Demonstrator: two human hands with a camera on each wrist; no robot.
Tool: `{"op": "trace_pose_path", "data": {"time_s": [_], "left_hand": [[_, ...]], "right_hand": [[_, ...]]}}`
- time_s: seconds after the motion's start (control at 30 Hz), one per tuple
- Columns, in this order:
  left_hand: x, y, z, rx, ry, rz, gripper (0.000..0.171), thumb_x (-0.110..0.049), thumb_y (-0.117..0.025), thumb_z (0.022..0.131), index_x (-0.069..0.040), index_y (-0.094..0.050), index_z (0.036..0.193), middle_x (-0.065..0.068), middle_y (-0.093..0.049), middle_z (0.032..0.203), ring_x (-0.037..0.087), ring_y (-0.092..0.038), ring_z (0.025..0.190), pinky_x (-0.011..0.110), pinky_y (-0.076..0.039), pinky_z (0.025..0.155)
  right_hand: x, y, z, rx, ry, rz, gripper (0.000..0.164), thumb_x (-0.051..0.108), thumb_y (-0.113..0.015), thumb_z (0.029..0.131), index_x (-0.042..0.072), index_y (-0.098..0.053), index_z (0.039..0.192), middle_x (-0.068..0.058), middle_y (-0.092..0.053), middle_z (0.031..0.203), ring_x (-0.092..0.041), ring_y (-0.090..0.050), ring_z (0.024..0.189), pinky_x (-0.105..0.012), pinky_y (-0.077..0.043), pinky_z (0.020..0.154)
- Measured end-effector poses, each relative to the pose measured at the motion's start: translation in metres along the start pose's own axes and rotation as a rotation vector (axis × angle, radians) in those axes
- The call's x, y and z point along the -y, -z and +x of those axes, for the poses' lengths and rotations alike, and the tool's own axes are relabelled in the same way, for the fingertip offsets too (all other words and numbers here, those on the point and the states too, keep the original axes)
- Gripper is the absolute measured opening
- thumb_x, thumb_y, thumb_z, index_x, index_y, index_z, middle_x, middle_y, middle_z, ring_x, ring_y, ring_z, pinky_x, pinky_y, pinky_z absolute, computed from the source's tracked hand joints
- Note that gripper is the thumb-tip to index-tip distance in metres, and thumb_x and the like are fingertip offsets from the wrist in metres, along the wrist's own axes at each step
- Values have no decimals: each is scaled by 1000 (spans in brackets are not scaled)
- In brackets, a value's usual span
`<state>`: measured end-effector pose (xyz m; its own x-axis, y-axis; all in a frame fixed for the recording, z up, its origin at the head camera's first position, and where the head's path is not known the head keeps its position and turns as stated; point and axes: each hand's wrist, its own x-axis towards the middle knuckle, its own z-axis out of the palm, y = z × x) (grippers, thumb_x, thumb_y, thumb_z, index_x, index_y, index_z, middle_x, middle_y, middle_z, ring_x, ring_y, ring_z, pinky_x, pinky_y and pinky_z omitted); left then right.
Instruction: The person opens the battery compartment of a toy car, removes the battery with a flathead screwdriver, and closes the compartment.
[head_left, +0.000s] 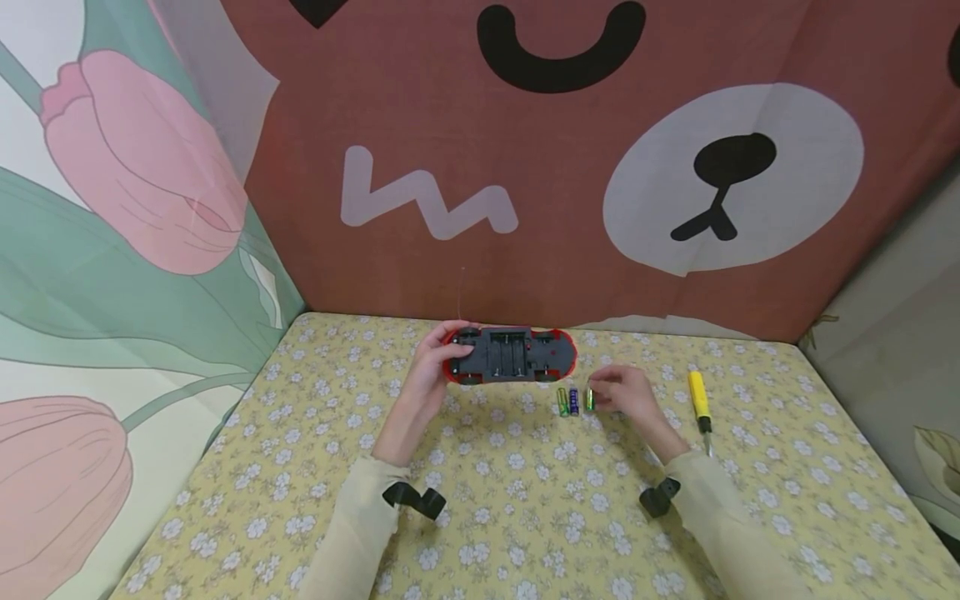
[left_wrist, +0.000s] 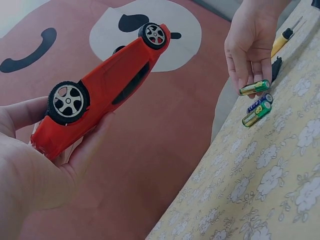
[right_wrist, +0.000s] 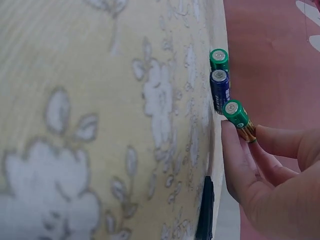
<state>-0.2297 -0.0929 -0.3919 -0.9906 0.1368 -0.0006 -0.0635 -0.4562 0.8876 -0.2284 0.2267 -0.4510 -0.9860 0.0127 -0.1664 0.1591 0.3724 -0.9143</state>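
My left hand [head_left: 431, 367] grips a red toy car [head_left: 552, 354] by one end, thumb on its dark underside. That underside faces me in the head view, and an uncovered battery bay [head_left: 507, 355] shows in its middle, with no batteries visible inside. The left wrist view has the car's red side [left_wrist: 97, 95] and wheels. Between thumb and fingers my right hand [head_left: 626, 392] pinches a green battery [right_wrist: 237, 114], tilted in the right wrist view. Beside it on the tablecloth lie a blue battery [head_left: 573, 402] and another green battery [head_left: 562, 402].
A screwdriver with a yellow handle [head_left: 698, 395] lies to the right of my right hand. A flat black piece [right_wrist: 205, 210] lies near that hand. The flowered tablecloth [head_left: 480, 500] ends at a printed fabric backdrop [head_left: 420, 275] behind the car.
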Motion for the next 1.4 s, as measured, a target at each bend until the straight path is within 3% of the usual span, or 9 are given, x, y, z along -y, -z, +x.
{"op": "trace_pose_path", "data": {"time_s": [0.57, 1.03, 1.4], "left_hand": [[1, 0, 1, -12, 10, 1, 29, 6, -59, 93, -18, -71, 104, 3, -66, 118, 26, -57, 113, 33, -55, 83], [1, -2, 2, -14, 10, 0, 27, 8, -60, 92, -10, -70, 110, 2, -67, 117, 25, -59, 110, 31, -56, 81], [0, -2, 1, -7, 10, -8, 29, 8, -60, 92, -16, -72, 104, 1, -68, 116, 26, -58, 112, 31, -56, 81]], "right_hand": [[0, -8, 1, 13, -18, -48, 23, 1, -61, 102, -16, -66, 117, -23, -70, 98, -22, -71, 80, -37, -62, 71], [4, -10, 0, 35, 5, -111, 22, 1, -61, 101, -16, -66, 114, -20, -69, 94, -21, -69, 75, -38, -62, 69], [1, -12, 6, 21, -11, -169, 19, 3, -63, 101, -12, -70, 111, -20, -70, 94, -22, -70, 75, -37, -62, 67]]}}
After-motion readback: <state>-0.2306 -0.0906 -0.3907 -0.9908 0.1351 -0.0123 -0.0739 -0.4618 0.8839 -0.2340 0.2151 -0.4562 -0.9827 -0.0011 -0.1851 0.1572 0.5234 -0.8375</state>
